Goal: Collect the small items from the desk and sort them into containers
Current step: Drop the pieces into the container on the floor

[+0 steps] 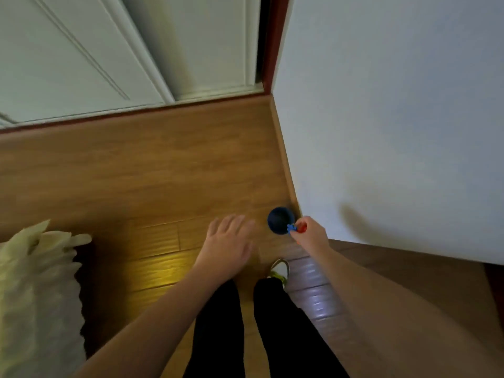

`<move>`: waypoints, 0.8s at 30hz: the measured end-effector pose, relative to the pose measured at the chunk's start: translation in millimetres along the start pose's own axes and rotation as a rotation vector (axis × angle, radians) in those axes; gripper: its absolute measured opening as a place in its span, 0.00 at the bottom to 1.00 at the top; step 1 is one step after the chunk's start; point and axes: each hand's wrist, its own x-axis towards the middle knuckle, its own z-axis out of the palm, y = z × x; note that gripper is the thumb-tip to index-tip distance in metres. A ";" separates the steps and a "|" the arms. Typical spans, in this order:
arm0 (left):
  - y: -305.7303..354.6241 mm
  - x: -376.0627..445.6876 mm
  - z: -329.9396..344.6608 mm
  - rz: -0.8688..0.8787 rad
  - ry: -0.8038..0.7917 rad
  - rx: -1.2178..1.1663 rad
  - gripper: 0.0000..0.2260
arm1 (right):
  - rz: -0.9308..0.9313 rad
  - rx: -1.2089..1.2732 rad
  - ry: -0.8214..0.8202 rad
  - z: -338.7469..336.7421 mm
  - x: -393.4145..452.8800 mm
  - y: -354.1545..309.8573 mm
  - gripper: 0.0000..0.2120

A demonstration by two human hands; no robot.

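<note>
Head view: a person stands looking down at a wooden floor (152,170), both bare arms stretched forward.
Legs: black trousers (218,331) at 6 o'clock; one light shoe (281,270) shows just beyond the right leg.
Bedding: a pale fluffy cover (35,290) fills the 8 o'clock edge, well apart from both hands.
Left hand (227,242): near centre, palm down, fingers straight and loosely spread, holding nothing.
Right hand (309,231): at 3 o'clock of the left hand, fingers curled, pinching small items (296,228), one blue and one red-orange; their shape is too blurred to tell.
Container: a dark blue round pot (280,220) on the floor, just beside the items at the right fingertips; its contents cannot be made out.
Edges: a white wall (395,118) with a wooden skirting (283,156) runs from the pot toward 12 o'clock; the pot sits against that skirting.
Open room: bare floor stretches from the left hand toward 10 and 12 o'clock.
Far end: a white panelled door (81,50) closes the floor at 11 o'clock.
</note>
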 end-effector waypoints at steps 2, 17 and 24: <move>-19.0 30.2 19.8 0.007 0.002 -0.015 0.23 | 0.018 -0.007 0.040 21.6 32.7 15.9 0.09; -89.2 168.9 231.3 0.106 -0.038 -0.023 0.20 | 0.323 0.029 0.070 210.8 253.0 168.5 0.08; -99.3 156.5 255.4 0.110 -0.101 -0.025 0.20 | 0.382 0.198 0.065 220.9 271.7 172.0 0.08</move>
